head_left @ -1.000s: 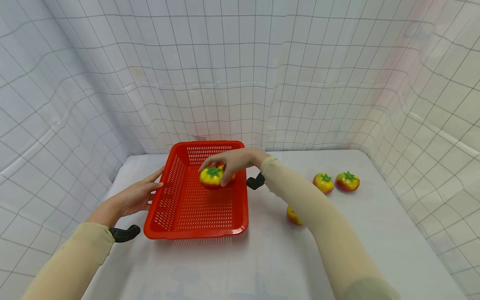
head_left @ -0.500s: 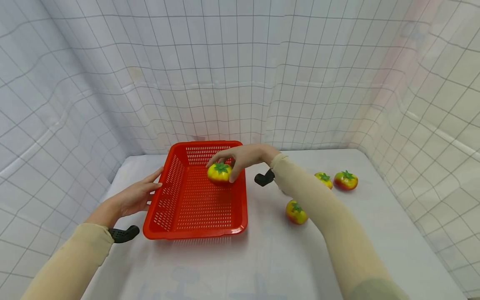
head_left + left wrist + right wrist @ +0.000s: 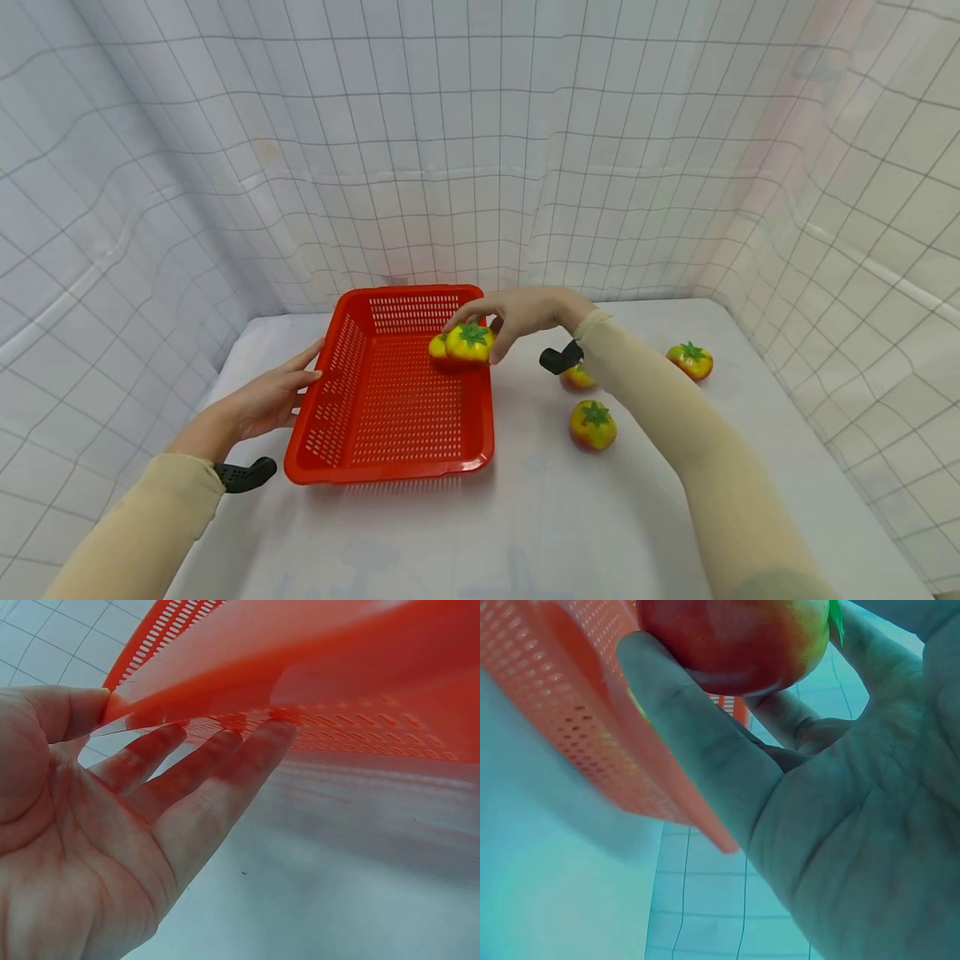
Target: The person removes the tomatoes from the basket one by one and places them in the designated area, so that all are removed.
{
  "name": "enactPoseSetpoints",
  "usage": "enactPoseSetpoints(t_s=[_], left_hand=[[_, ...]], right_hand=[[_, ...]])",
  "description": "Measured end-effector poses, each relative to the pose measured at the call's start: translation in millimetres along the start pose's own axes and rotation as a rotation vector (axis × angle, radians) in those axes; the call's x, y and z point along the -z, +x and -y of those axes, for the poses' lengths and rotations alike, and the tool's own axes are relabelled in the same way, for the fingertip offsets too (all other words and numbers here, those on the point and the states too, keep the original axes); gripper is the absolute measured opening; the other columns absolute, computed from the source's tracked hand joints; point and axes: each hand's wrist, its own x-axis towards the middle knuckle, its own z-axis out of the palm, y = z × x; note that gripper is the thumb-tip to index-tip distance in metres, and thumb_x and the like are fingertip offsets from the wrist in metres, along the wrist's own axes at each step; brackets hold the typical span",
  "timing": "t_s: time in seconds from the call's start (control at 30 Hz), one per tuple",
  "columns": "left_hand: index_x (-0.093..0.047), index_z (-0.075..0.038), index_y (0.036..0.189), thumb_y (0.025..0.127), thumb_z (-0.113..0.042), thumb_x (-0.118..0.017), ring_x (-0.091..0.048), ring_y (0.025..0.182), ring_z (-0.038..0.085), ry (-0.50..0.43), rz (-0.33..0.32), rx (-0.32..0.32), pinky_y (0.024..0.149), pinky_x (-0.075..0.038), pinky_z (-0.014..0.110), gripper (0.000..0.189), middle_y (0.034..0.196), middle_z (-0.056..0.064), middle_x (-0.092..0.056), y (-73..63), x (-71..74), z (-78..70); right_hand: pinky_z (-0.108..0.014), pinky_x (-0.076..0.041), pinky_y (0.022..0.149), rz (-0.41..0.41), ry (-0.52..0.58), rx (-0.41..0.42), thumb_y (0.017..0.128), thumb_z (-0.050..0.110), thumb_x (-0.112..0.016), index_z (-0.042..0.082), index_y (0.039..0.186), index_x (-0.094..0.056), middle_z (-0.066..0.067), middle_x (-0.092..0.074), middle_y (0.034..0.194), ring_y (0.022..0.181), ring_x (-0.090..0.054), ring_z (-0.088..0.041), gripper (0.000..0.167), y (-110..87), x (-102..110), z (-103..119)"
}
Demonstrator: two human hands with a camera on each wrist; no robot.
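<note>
My right hand (image 3: 525, 315) holds a yellow-and-red tomato (image 3: 472, 343) with a green leafy top, over the right rim of a red plastic basket (image 3: 390, 473). In the right wrist view the held tomato (image 3: 739, 641) shows its red side between fingers and thumb. Partly behind it, another tomato (image 3: 438, 352) sits in the basket. My left hand (image 3: 272, 400) grips the basket's left side. The left wrist view shows the left thumb at the rim and the fingers (image 3: 217, 787) against the perforated outer wall.
To the right of the basket, a tomato (image 3: 593, 426) lies on the white table (image 3: 480, 542). Another tomato (image 3: 577, 377) is partly hidden by the right wrist, and one more tomato (image 3: 691, 361) lies farther right. White gridded curtains (image 3: 480, 167) enclose the back and sides.
My right hand has moved right with the tomato, from above the basket's middle to its right rim. The other tomato inside shows again beside it. The left hand stays on the basket.
</note>
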Motion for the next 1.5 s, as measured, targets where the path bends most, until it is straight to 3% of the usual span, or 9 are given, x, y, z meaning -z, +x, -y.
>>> enactPoseSetpoints(t_s=[0.2, 0.63, 0.83, 1.17, 1.5], left_hand=[[0.007, -0.036, 0.164, 0.112, -0.028, -0.042, -0.060, 0.118, 0.031, -0.004, 0.005, -0.002, 0.094, -0.055, 0.054, 0.072, 0.161, 0.024, -0.025, -0.5, -0.5, 0.6], [0.007, -0.036, 0.164, 0.112, -0.030, -0.041, -0.061, 0.117, 0.032, 0.008, 0.019, -0.011, 0.092, -0.056, 0.054, 0.071, 0.159, 0.024, -0.026, 0.7, 1.6, 2.1], [0.008, -0.037, 0.163, 0.112, -0.030, -0.041, -0.061, 0.117, 0.032, 0.001, 0.021, -0.004, 0.092, -0.056, 0.053, 0.071, 0.160, 0.024, -0.025, 2.2, 2.6, 3.0], [0.009, -0.037, 0.163, 0.112, -0.030, -0.041, -0.060, 0.117, 0.031, -0.005, 0.024, -0.008, 0.093, -0.055, 0.054, 0.071, 0.160, 0.022, -0.025, 2.5, 3.1, 3.3], [0.009, -0.036, 0.163, 0.112, -0.030, -0.041, -0.061, 0.117, 0.031, 0.002, 0.027, -0.015, 0.094, -0.055, 0.055, 0.071, 0.159, 0.023, -0.027, 3.5, 3.2, 3.2]], right_hand=[[-0.039, -0.046, 0.104, 0.001, 0.024, -0.002, 0.083, 0.015, -0.084, 0.033, 0.146, -0.055, 0.009, -0.046, 0.146, 0.131, -0.041, -0.018, 0.072, -10.7, 2.5, -18.6], [-0.044, -0.045, 0.106, -0.014, 0.041, -0.027, 0.085, 0.021, -0.081, 0.039, 0.148, -0.053, 0.016, -0.035, 0.157, 0.139, -0.036, -0.020, 0.072, -41.5, 0.9, -30.2], [-0.044, -0.048, 0.102, -0.044, 0.039, -0.061, 0.085, 0.022, -0.081, 0.043, 0.148, -0.051, 0.017, -0.041, 0.153, 0.136, -0.039, -0.021, 0.072, -57.9, 1.6, -36.6], [-0.046, -0.042, 0.109, -0.056, 0.027, -0.072, 0.084, 0.021, -0.080, 0.046, 0.145, -0.051, 0.018, -0.046, 0.150, 0.136, -0.041, -0.017, 0.072, -81.2, 0.8, -50.3], [-0.047, -0.044, 0.105, -0.072, 0.070, -0.157, 0.084, 0.026, -0.080, 0.047, 0.144, -0.052, 0.014, -0.047, 0.148, 0.134, -0.042, -0.031, 0.070, -110.0, -5.4, -58.6]])
